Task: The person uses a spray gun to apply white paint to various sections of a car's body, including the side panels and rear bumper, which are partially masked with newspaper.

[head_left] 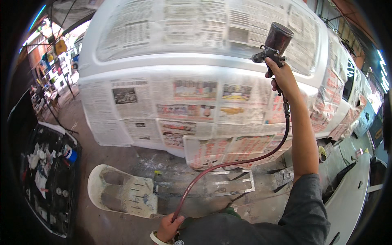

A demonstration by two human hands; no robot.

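The right hand (281, 77) is wrapping its fingers around the handle of a spray gun (269, 54), and the left hand (167, 228) is curling closed around a dark red hose (228, 164). The gun is showing a dark metal body and is carrying a stained, reddish-brown cup (279, 37) that is tilting above it. It is sitting at the top of the right fist, arm outstretched, with its nozzle facing left, well apart from the left hand. The hose is hanging from the handle's base and sweeping down to the left hand, crossing in front of newspaper sheets (185, 92). These are covering the side and window of a white vehicle (196, 60). Below, a pale slotted plastic piece (148, 200) is lying on the floor (92, 157) near the left hand, adjoining a slotted panel (212, 183). Farther left, a black tray-like surface (53, 218) is holding crumpled rags (41, 165) and a blue container (70, 154); at right, a whitish panel (355, 204) is leaning.
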